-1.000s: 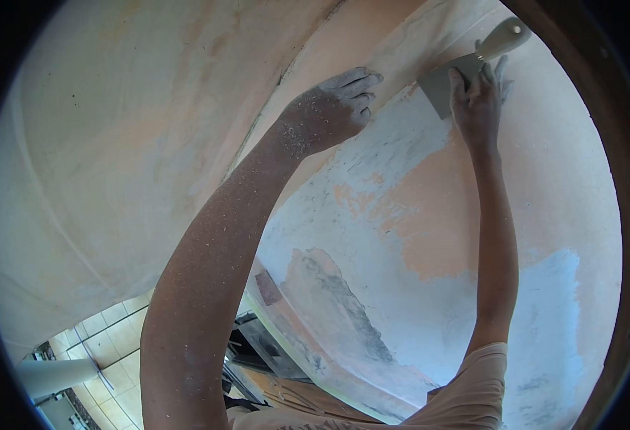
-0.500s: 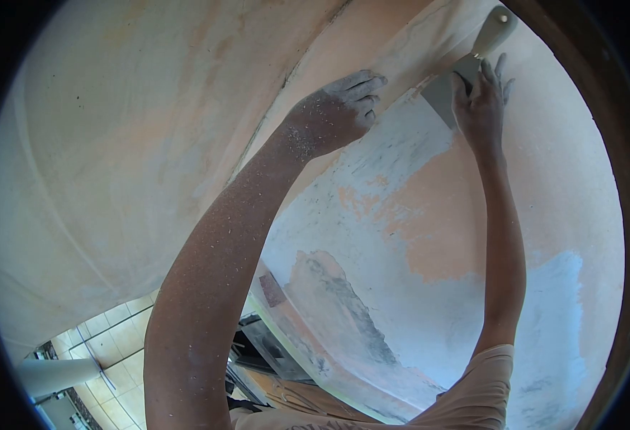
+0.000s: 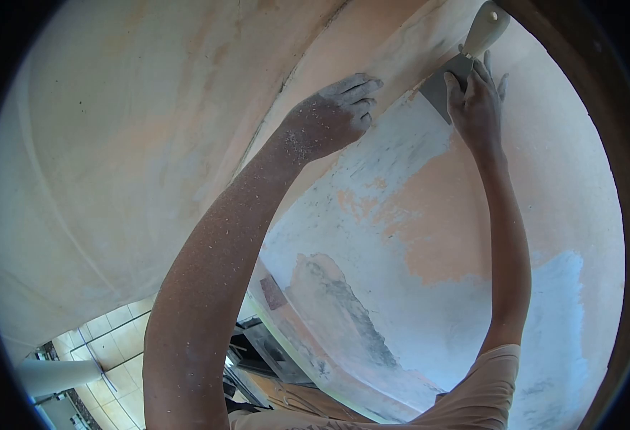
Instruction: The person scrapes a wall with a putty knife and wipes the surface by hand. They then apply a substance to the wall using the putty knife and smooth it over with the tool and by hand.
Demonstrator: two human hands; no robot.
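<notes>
At the upper right, a putty knife (image 3: 488,29) with a pale handle and a wide grey blade lies close against the patchy wall (image 3: 444,215). My right hand (image 3: 478,104) grips it at the blade, thumb on the near face, with other fingertips spread past the blade's edge. The handle points up and away, free of the palm. My left hand (image 3: 343,111), coated in white dust, is beside the corner line where two plastered surfaces meet. Its fingers are curled and close together; whatever may be inside them is hidden.
Grey-white filler patches and bare pinkish plaster mark the wall. A dark brown frame (image 3: 619,179) curves along the right. Below are a tiled floor (image 3: 117,351), a pale cylindrical object (image 3: 60,374) and dark items (image 3: 268,351) beside a brown wooden surface (image 3: 304,398).
My right hand and the putty knife have shifted slightly left and up along the wall. My left hand has barely moved.
</notes>
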